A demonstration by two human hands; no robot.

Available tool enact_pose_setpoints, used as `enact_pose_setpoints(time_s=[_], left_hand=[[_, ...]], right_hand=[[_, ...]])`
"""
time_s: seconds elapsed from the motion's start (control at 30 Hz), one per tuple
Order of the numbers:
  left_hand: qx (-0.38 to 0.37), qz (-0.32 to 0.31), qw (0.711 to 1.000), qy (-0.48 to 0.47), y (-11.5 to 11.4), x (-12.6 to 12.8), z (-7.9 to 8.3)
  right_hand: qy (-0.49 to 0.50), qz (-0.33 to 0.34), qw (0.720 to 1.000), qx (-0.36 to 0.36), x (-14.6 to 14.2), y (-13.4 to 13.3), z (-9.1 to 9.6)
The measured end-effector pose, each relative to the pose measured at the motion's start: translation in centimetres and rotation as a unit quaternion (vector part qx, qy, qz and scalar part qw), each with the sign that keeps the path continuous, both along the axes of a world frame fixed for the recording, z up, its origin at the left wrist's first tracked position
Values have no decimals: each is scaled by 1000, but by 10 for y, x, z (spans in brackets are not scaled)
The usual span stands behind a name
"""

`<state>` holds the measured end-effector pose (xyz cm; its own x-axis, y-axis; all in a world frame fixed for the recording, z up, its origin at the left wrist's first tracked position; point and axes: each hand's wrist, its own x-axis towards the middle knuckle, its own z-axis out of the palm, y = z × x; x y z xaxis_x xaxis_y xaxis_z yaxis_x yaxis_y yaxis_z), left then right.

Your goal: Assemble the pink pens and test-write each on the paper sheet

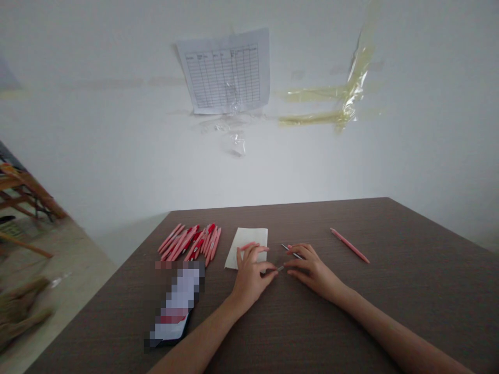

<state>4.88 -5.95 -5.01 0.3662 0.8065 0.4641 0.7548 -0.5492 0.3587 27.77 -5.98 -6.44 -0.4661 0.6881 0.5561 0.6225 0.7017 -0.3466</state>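
My left hand [251, 275] is closed, thumb and forefinger pinching a small silvery piece [280, 268] that looks like a pen spring. Under its other fingers shows a pink pen barrel [249, 245], lying over a white paper [251, 236]. My right hand [312, 267] is curled just to the right, its thumb and forefinger tips drawn together close to the silvery piece. Whether those tips grip anything is too small to see. A thin pen refill [286, 246] runs beneath or between the right hand's upper fingers, part of it hidden.
Several pink and red pens [189, 243] lie in a pile at the back left of the brown table [312, 332]. In front of them is a phone-like object [175, 306], blurred out. A single pink pen [350, 245] rests at the right. Behind rises a wall with a taped sheet [226, 72].
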Motion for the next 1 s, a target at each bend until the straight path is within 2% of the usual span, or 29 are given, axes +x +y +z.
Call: enact_pose_setpoints(time_s=[0.33, 0.53, 0.63, 0.73, 1.0], left_hand=[[12, -36, 999, 11, -2, 1, 4], [10, -23, 1000, 6, -1, -1, 5], [11, 11, 1000, 1, 2, -6, 6], [16, 73, 997, -3, 8, -14, 8], [-3, 193, 980, 54, 12, -32, 10]], right_hand=[[3, 13, 1000, 1, -4, -1, 2], [-1, 11, 1000, 23, -3, 1, 1], [0, 2, 999, 33, 0, 3, 0], [1, -11, 999, 39, 3, 4, 0], [25, -12, 999, 37, 5, 3, 4]])
